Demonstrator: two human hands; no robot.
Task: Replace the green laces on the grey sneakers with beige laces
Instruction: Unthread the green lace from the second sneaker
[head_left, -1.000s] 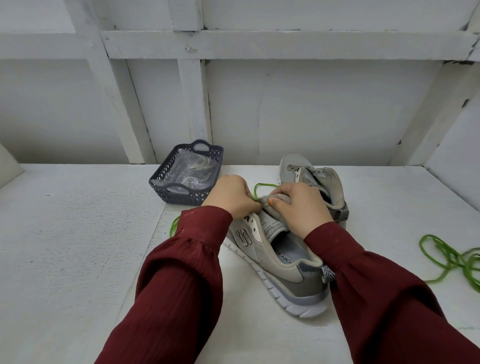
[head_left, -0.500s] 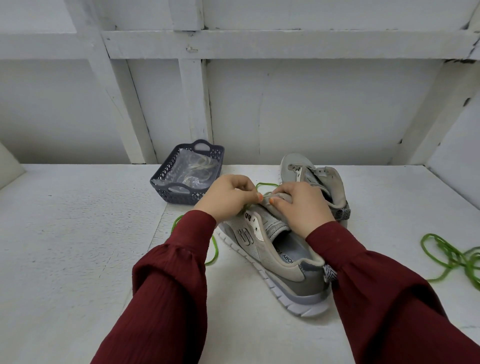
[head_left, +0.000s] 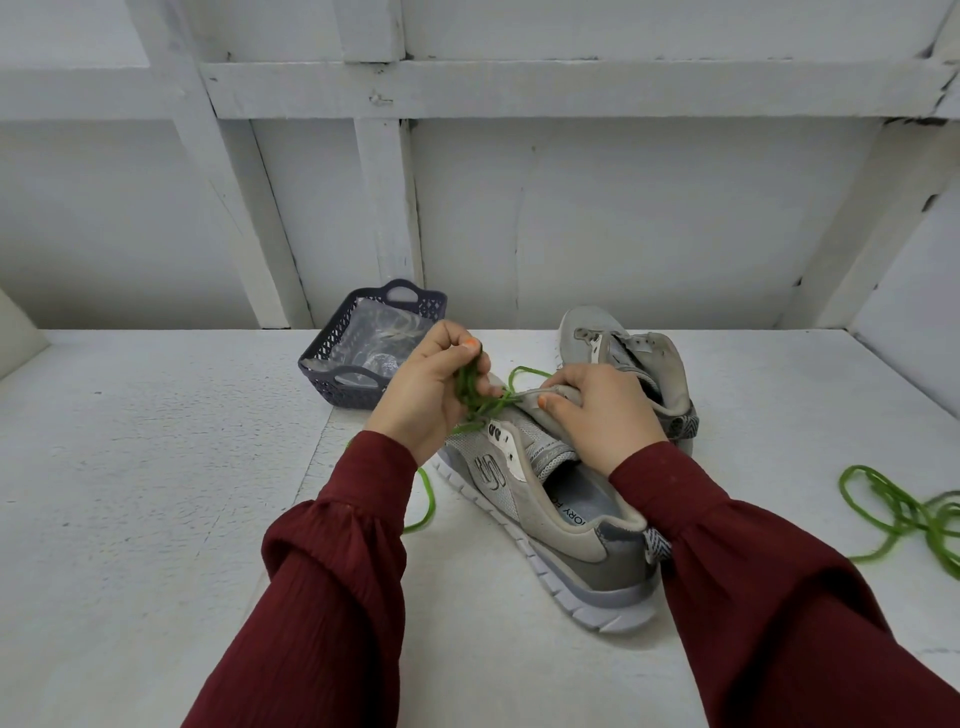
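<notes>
On a white, rough-painted table (head_left: 130, 493), backed at 12 o'clock by a white wall (head_left: 649, 223) crossed with white beams (head_left: 519, 88). At centre, a grey sneaker (head_left: 571, 530), heel toward 5 o'clock, toe toward 11. Behind it at 1 o'clock, touching, the second grey sneaker (head_left: 649, 358). At 11 o'clock of the near shoe, a dark basket (head_left: 332, 387) with a clear plastic bag (head_left: 384, 338) inside, its contents too blurred to tell. At 3 o'clock, well apart near the table's edge, a loose green lace (head_left: 904, 514) in a heap.

Grips a bunch of green lace (head_left: 470, 389) in the curled fingers of the left hand (head_left: 431, 395), raised just above the near shoe's toe end; lace running down to the eyelets and trailing onto the table at 8 o'clock. Holds the tongue (head_left: 566, 394) of the near shoe with the right hand (head_left: 602, 415), thumb and fingers curled round it.

Against half a second ago: left hand higher, with more lace drawn up and bunched. Right hand in the same place on the tongue. Basket, far shoe and loose lace unmoved.
</notes>
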